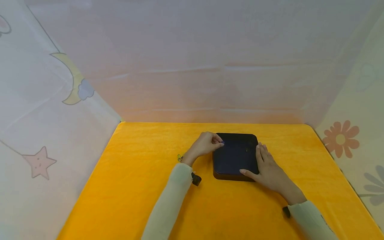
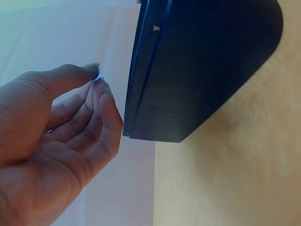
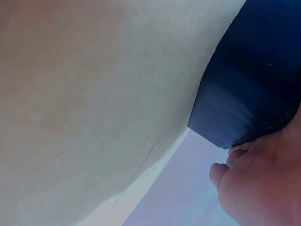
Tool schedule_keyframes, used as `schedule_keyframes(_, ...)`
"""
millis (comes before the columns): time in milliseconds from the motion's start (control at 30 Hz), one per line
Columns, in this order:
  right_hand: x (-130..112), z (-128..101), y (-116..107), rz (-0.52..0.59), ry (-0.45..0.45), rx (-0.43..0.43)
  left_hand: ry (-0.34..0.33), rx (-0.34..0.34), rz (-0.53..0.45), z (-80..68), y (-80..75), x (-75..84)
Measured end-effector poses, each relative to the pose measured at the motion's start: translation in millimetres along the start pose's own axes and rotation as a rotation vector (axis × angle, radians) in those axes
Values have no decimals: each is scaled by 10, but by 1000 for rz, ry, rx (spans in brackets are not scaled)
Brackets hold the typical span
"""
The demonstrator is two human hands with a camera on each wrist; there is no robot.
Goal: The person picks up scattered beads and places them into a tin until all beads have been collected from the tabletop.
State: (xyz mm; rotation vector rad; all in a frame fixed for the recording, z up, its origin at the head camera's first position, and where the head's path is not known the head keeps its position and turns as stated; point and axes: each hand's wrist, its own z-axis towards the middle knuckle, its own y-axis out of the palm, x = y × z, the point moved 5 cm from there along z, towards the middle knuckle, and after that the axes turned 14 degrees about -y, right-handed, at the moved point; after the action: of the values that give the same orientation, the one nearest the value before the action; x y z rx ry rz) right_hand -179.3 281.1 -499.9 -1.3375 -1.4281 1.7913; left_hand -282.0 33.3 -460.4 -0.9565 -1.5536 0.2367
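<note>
Blue piece (image 2: 98, 74), small and mostly hidden by the fingers that are holding it. The step in hand, as I am judging it, is a fine positioning of this piece at the dark box (image 1: 234, 157); the next move is probably calling for a delicate, unhurried pinch while the box is being steadied.

Reading from left to right in the head view: a few yellow-green beads (image 1: 179, 157) are lying on the yellow surface (image 1: 126, 186), just beside my left wrist. My left grip (image 1: 207, 144) is pinching the blue piece between thumb and fingertips, the other fingers curling. The piece is sitting at the very tips of this grip, by the box's left edge; in the left wrist view a gap is showing between piece and box, though whether my fingers are touching the box I cannot tell. The box is resting flat on the surface, with tiny yellowish specks (image 1: 247, 150) showing toward the right of its top. At far right, my right grip (image 1: 271, 171) is lying spread, its fingers running straight along the box's right side, its thumb reaching apart over the near edge, apparently bracing the box.
</note>
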Motion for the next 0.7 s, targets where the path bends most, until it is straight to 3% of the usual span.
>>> schedule_keyframes(700, -38, -2, -8, 15, -1, -2, 27, -3, 10, 150, 16, 179)
